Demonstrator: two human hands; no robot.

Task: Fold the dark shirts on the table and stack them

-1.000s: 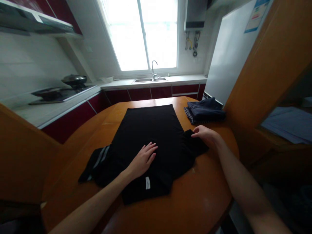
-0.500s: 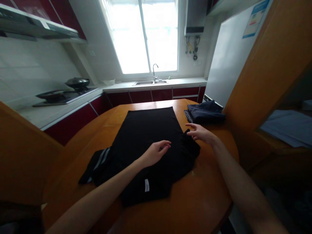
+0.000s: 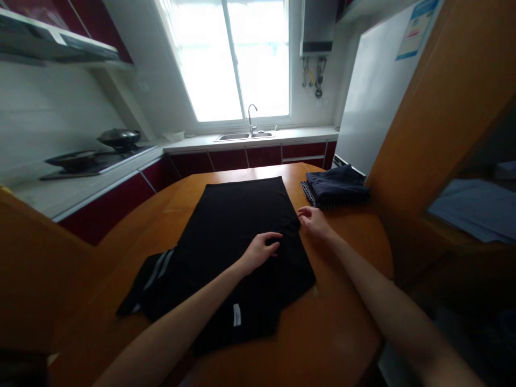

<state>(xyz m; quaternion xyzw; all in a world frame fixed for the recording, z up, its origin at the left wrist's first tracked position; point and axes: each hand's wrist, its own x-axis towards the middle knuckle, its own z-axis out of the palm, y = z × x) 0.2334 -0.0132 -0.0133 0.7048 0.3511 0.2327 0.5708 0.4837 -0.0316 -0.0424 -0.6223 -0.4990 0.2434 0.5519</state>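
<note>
A black T-shirt (image 3: pixel 237 215) lies spread on the table, its hem toward the window and its neck end with a white label toward me. One sleeve with grey stripes sticks out on the left; on the right, the side makes a straight folded edge with no sleeve showing. My left hand (image 3: pixel 260 252) is over the middle of the shirt, fingers bent and thumb apart, nothing visible in it. At the shirt's right edge, my right hand (image 3: pixel 316 221) has its fingertips closed on the black cloth.
The round wooden table (image 3: pixel 342 301) carries a stack of folded dark clothes (image 3: pixel 338 185) at its far right. Beyond are a counter with a sink (image 3: pixel 242 136), a stove with pans (image 3: pixel 119 138) at left and a white fridge (image 3: pixel 371 91) at right.
The bunched sleeve on the shirt's right side has gone out of sight, leaving a straight edge. My right hand has moved left and its spread fingers have drawn together. My left hand stays nearly still.
</note>
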